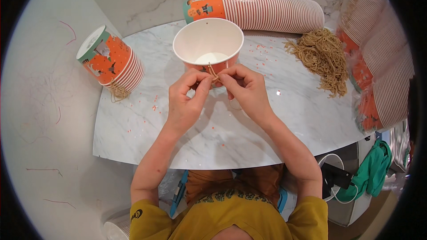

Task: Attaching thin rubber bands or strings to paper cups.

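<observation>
Right now the cup (pixel 208 46) is standing upright and open near the middle of the marble table (pixel 249 129), close to its far edge, and both hands are working at its near rim. A tan string (pixel 213 72) is looping over that rim, between the two hands. The left hand (pixel 187 100) is pinching the string with thumb and forefinger, other fingers curled in; the right hand (pixel 247 89) is pinching the other side the same way, fingertips almost touching the left ones. Whether the string is passing through a hole or being knotted I cannot tell, fingers are covering it. A small hole is showing on the far inner wall of the cup, with no string visibly in it.

Judging progress: early. A short stack (pixel 111 62) of cups is lying on its side at the left of the table with string hanging out below it, so those look finished. A long stack (pixel 262 9) is lying at the far edge and more stacks (pixel 378 62) in clear wrap are piling up at the right, no string seen on them, so most looks left to do. A heap of strings (pixel 322 55) is sitting near the far right of the table, well apart from the hands. Small orange punch bits (pixel 153 106) are scattering over the table.
</observation>
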`<control>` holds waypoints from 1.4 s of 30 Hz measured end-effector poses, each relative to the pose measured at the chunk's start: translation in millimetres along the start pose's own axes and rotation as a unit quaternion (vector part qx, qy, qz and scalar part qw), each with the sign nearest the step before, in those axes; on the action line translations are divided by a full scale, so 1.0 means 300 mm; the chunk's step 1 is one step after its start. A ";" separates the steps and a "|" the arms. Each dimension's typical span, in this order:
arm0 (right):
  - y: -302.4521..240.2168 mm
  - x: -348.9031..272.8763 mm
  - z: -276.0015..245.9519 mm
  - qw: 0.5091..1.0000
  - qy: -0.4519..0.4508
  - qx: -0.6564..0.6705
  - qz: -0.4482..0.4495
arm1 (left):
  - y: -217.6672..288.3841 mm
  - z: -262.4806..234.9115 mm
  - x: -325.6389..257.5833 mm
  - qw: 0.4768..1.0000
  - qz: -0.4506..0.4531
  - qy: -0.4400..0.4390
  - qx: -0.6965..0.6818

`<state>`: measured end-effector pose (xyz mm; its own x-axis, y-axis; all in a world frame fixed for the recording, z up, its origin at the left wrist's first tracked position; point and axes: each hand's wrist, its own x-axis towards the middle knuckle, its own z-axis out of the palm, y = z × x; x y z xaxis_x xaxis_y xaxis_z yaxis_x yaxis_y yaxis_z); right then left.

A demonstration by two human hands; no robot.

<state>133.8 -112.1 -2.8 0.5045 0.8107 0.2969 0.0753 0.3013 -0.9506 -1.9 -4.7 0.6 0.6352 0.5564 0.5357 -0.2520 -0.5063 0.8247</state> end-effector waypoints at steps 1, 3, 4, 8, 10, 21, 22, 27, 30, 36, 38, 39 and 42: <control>-0.001 0.003 -0.004 1.000 0.000 0.006 0.023 | 0.000 0.000 0.002 1.000 -0.013 -0.003 0.005; 0.000 0.005 -0.009 0.999 -0.002 0.012 0.046 | -0.001 -0.005 0.005 1.000 -0.027 -0.004 0.010; 0.000 0.006 -0.012 0.997 -0.007 0.029 0.073 | -0.003 -0.011 0.008 0.999 -0.047 -0.012 0.024; 0.005 0.004 -0.001 0.990 -0.014 0.064 0.125 | -0.025 -0.023 0.013 0.998 -0.050 -0.011 0.044; 0.008 -0.001 0.006 0.991 -0.019 0.052 0.125 | -0.027 -0.023 0.014 0.998 -0.053 0.000 0.023; 0.056 -0.036 0.054 0.995 0.025 -0.100 -0.003 | -0.005 0.007 0.004 0.989 -0.133 0.017 -0.069; 0.054 -0.037 0.053 0.995 0.024 -0.093 0.002 | -0.009 0.002 0.005 0.984 -0.151 0.026 -0.088; 0.048 -0.038 0.051 0.998 0.021 -0.060 0.029 | -0.018 -0.001 0.006 0.975 -0.156 0.043 -0.150; 0.038 -0.037 0.049 0.998 0.009 -0.014 0.056 | -0.020 -0.002 0.004 0.972 -0.157 0.053 -0.170; 0.014 -0.035 0.034 0.996 -0.043 0.000 0.084 | -0.023 -0.008 0.001 0.967 -0.173 0.062 -0.178; 0.007 -0.033 0.013 0.990 -0.064 0.061 0.105 | -0.022 -0.007 0.003 0.972 -0.159 0.064 -0.162; 0.005 -0.029 0.011 0.990 -0.065 0.061 0.106 | -0.022 -0.008 0.003 0.972 -0.159 0.065 -0.162; -0.003 -0.021 0.016 0.990 -0.041 0.062 0.123 | -0.020 -0.009 0.001 0.976 -0.154 0.062 -0.143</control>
<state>126.5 -115.0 -3.4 0.4231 0.9035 0.0690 -0.1494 0.1447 -0.9781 -2.1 0.3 -3.6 0.6242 0.7376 0.2575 -0.2683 -0.1071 0.9573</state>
